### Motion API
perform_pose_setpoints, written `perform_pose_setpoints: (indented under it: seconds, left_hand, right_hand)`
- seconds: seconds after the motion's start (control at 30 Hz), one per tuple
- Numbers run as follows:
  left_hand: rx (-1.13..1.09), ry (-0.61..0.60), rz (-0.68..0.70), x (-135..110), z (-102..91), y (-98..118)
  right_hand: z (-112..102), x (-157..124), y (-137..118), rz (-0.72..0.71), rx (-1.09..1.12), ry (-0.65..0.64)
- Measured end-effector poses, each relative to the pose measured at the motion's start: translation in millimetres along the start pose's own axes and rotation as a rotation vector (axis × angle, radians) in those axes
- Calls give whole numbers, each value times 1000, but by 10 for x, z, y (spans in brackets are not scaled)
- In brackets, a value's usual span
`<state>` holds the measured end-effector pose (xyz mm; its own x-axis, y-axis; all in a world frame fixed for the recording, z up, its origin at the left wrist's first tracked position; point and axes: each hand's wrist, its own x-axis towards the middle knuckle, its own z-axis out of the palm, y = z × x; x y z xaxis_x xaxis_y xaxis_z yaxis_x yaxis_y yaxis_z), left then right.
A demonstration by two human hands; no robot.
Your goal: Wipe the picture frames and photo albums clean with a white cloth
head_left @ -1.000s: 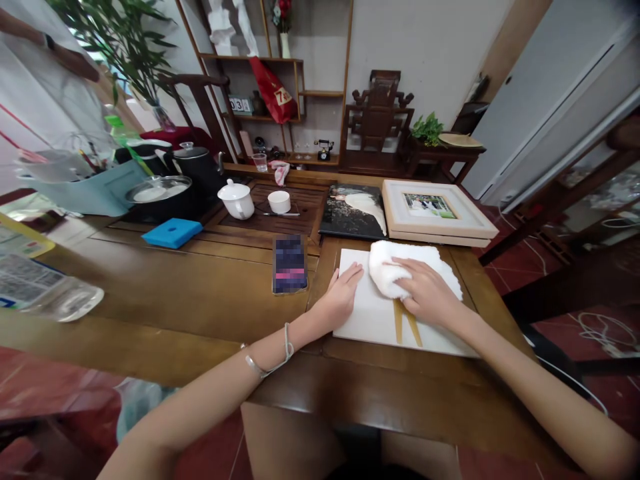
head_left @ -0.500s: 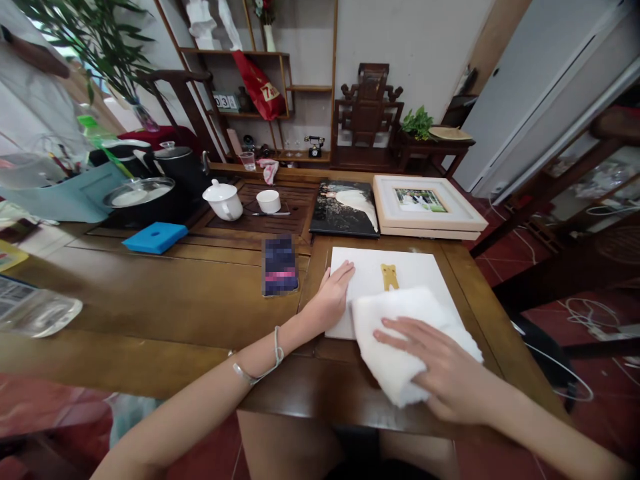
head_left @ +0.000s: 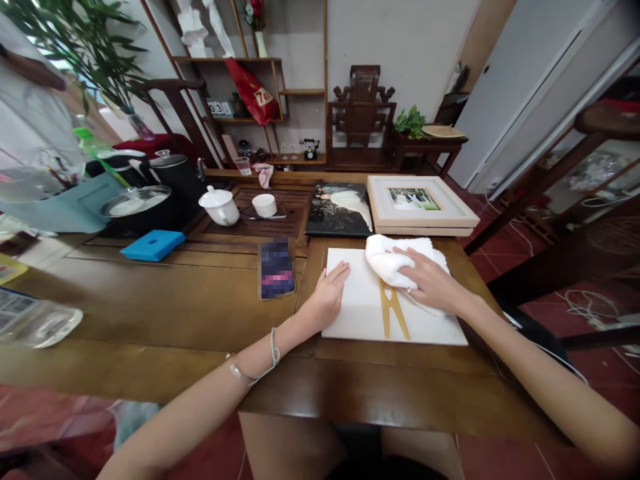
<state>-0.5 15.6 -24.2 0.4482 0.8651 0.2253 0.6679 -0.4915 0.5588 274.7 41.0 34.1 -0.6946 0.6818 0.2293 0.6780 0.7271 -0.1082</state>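
Observation:
A flat white board (head_left: 355, 313) lies on the wooden table and carries a mustard-yellow shape with two long legs (head_left: 386, 312), its upper part covered by cloth. My left hand (head_left: 327, 297) rests on the board's left edge, fingers stretched out and holding nothing. Bunched under my right hand (head_left: 427, 280) is a white towel (head_left: 383, 257), pressed on the board's upper right part. My right fingers are curled over the towel, and some of them are hidden in its folds.
Behind the board lie a dark picture panel (head_left: 340, 210) and a pale wooden picture frame (head_left: 425, 220). Left of it are a phone-like dark item (head_left: 277, 269), a blue block (head_left: 153, 245), a white lidded cup (head_left: 219, 205) and a small white bowl (head_left: 265, 205).
My right hand has pushed the towel from the board's near right part up to its far edge, uncovering the yellow legs. My left hand stays at the left edge.

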Motion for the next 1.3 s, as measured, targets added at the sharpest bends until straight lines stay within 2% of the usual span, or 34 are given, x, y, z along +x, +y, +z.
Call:
perform_pose_setpoints:
  seconds: [0.1,0.3,0.4,0.47,0.53,0.73,0.8,0.87,1.0,1.2,1.3]
  left_hand:
    - [3,4,-1,0,-11,12]
    - [12,17,17,-12,0,-19]
    - [6,30,40,-22,2,-37]
    - [3,36,53,-25,0,-40]
    - [3,42,56,-24,-4,-35]
    - [12,18,32,-13,-7,-20]
    - [8,25,36,-13,-3,-28]
    - [0,31,36,-14,2,-36]
    - [0,32,32,-16,3,-36]
    - [3,40,42,-21,1,-31]
    - [0,37,34,-21,7,-38]
  right_hand:
    - [-30,-170,-188,-36,32,-32]
    - [-167,-803,-770,-89,108,-98]
    - [-235,-1017,-886,-142,166,-72]
    - [-262,-1048,-813,-172,194,-51]
    - [-255,-989,-623,-152,186,-42]
    - [-62,-460,139,128,21,-81]
    - [-3,-281,255,184,-36,-49]
    - [25,-177,258,173,-76,-14]
    - [-8,-289,1,63,-70,-9]
    - [-223,-959,-702,29,26,-83]
    - [-368,-1221,-945,16,63,-84]
